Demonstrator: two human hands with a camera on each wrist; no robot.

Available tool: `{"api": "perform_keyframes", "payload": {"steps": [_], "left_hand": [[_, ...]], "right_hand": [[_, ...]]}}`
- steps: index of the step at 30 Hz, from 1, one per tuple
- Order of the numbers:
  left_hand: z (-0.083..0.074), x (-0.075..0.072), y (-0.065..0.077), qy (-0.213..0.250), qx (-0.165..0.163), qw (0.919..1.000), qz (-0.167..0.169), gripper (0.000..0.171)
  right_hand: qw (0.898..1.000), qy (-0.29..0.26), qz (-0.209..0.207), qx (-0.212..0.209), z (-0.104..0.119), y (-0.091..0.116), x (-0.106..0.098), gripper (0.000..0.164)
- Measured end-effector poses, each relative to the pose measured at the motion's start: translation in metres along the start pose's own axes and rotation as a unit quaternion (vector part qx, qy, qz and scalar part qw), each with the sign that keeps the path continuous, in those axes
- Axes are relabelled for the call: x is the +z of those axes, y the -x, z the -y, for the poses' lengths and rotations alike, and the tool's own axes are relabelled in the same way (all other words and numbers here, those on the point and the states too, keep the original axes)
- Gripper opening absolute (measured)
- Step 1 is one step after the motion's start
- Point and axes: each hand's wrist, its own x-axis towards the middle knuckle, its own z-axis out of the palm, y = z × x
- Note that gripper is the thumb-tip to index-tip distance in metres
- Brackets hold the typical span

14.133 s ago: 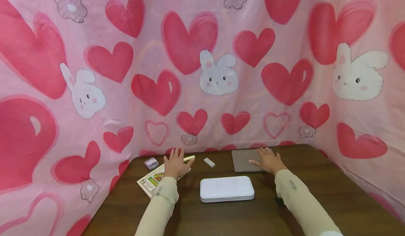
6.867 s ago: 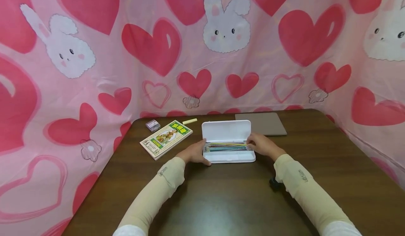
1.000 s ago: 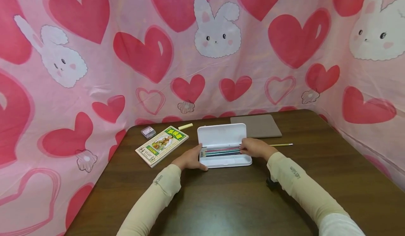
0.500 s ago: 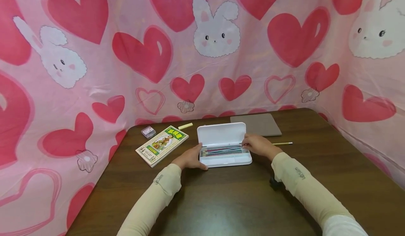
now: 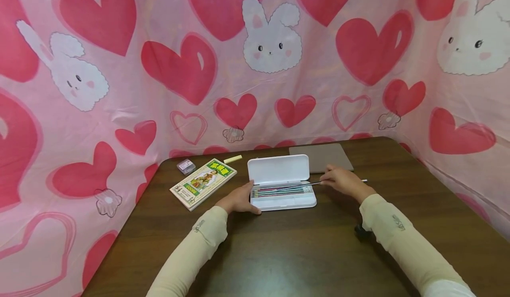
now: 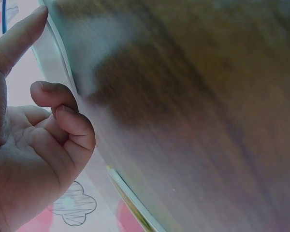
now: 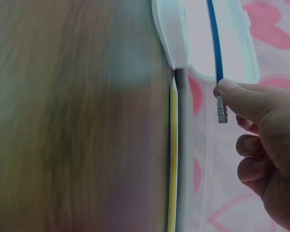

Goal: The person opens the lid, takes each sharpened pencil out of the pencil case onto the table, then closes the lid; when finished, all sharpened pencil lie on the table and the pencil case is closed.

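A white pencil case (image 5: 283, 202) stands with its lid (image 5: 278, 169) raised, several pencils (image 5: 264, 194) lying in its tray. At its left end my left hand (image 5: 239, 198) holds the case, thumb at the front corner and fingers by the hinge side. In the left wrist view the thumb reaches the white edge and the other fingers curl. My right hand (image 5: 340, 181), just right of the case, pinches a dark blue pencil (image 7: 214, 43) close to its eraser end. That pencil slants down over the tray. Below the hand lies a yellow pencil (image 7: 173, 145) on the table.
A grey-brown flat pad (image 5: 324, 155) lies behind the case at right. On the left are an illustrated book (image 5: 204, 184), a small clear box (image 5: 186, 167) and a pale yellow strip (image 5: 233, 159). A pink patterned curtain (image 5: 279, 124) encloses the table's back and sides.
The case was closed earliest and is now raised open; a yellow pencil has come onto the table. In the last half second my right hand moved right, drawing the blue pencil up.
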Motion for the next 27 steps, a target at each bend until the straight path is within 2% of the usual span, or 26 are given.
{"api": "perform_keyframes", "payload": {"steps": [7,14,23,27], "left_hand": [[0.000,-0.001,0.000,0.007,0.000,1.0000,0.001,0.108],[-0.001,-0.003,0.003,0.004,0.013,0.9999,0.001,0.109],[0.003,0.000,0.000,0.012,-0.002,0.9999,0.005,0.108],[0.002,-0.001,0.000,0.010,0.003,0.9999,0.005,0.108]], "right_hand": [[1.000,-0.006,0.005,0.028,-0.014,0.016,-0.010,0.012],[1.000,-0.002,-0.010,0.024,-0.030,0.032,-0.019,0.010],[0.999,-0.008,-0.028,0.031,-0.046,0.050,-0.030,0.010],[0.999,-0.007,-0.032,0.040,-0.051,0.056,-0.036,0.009]]}}
